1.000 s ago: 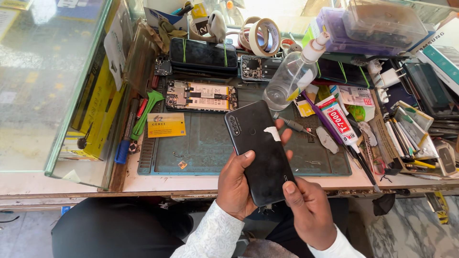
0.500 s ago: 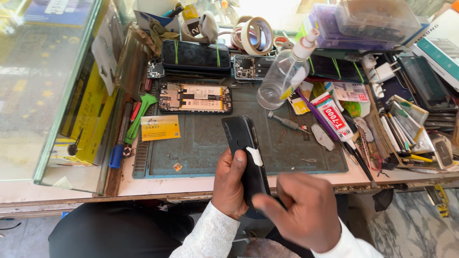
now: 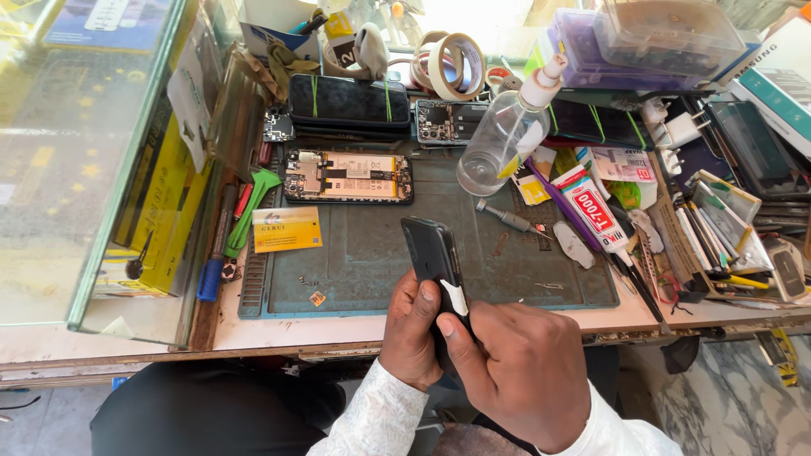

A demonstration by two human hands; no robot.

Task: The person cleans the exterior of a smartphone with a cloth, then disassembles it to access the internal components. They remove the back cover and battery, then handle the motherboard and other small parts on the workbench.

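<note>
Left hand (image 3: pixel 411 329): fingers wrapped around the lower half of a dark phone (image 3: pixel 432 253), held on edge above the near rim of the desk (image 3: pixel 321 331).
Right hand (image 3: pixel 519 371): fingers closed on the same phone, thumb pressed by a white pick (image 3: pixel 454 297) wedged at its side seam.
Stage: judged as separating the casing; pick inserted, body not visibly parted.
Mat (image 3: pixel 372 253): blue-green, bearing an opened phone (image 3: pixel 348 176) with its internals exposed.
Surroundings: clear spray bottle (image 3: pixel 503 135), glue tube (image 3: pixel 591 207), tape rolls (image 3: pixel 448 63).
</note>
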